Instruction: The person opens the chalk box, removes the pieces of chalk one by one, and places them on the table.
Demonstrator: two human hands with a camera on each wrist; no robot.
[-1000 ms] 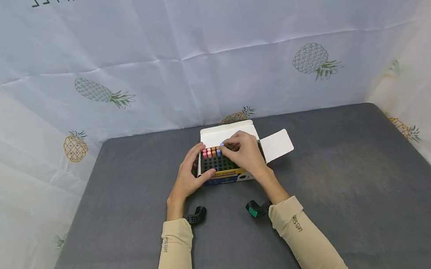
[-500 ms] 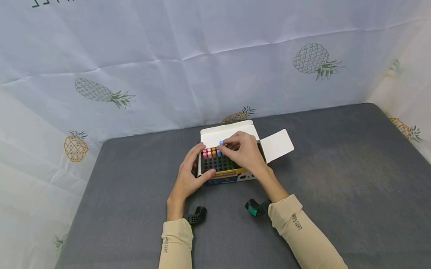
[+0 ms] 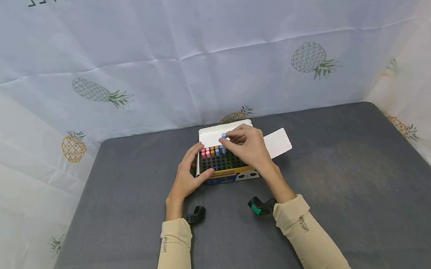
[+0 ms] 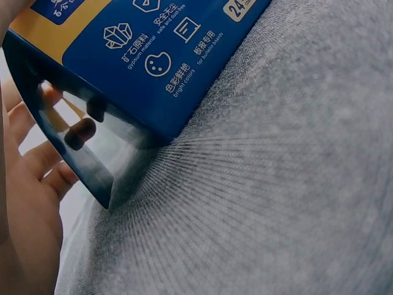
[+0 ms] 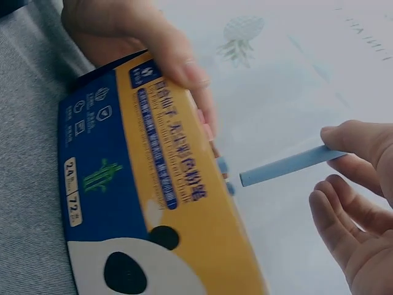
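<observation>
Blue chalk stick [image 5: 285, 167] pinched over the chalk box [image 5: 138, 196], free end clear

The right hand [image 3: 249, 146] holds the stick near its upper end, between thumb and fingertip; the grip is narrow and the remaining fingers bend loosely below, touching nothing. Most of the stick's length projects from the grip toward the box.

Long axis: near upright in the head view, crosswise to the box, which lies lengthwise from left to right. In the right wrist view the stick aims at the open top at a slight tilt. Its free end is just beside two blue ends [image 5: 222, 166] that show above the edge, and does not touch them. Which hole of the black tray [image 3: 222, 162] it stands over cannot be told.

The filled holes lie toward the rear left of the tray: pink sticks [image 3: 203, 153] at the left, then orange sticks [image 3: 212, 152], then blue.

The left hand [image 3: 188, 175] grips the left end of the box, thumb at the front edge, fingers at the rear corner. It is nearer the pink sticks; the right hand is nearer the blue. The white lid [image 3: 209, 136] lies open behind, and the side flap [image 3: 277, 142] extends to the right.
</observation>
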